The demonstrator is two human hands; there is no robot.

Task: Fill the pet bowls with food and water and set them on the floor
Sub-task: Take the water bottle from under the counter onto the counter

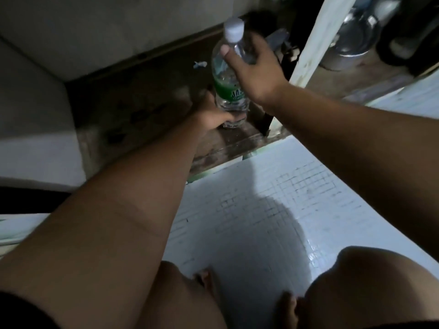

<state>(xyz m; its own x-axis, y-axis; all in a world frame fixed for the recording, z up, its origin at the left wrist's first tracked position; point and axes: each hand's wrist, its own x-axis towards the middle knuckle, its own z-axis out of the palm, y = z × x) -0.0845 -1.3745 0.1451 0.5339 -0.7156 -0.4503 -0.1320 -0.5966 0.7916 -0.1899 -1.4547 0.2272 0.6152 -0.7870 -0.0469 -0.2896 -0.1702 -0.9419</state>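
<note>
The person crouches on the tiled floor [297, 191] in front of a low, dark wooden shelf [133, 108], with both hands on a clear water bottle [229, 96]. The left hand [213, 112] wraps its fingers round the base, most likely to steady the weight. The right hand [255, 70] curls round the shoulder just below the white cap [234, 32], thumb across the front. That puts it well placed to move up and twist. The cap is on, so no water has been poured from it yet.

The bottle stands nearly upright at the shelf's front edge; whether it rests there or is just lifted cannot be told. Shiny metal pots [356, 39] sit behind the open door [316, 43] on the right. No pet bowl can be made out for certain.
</note>
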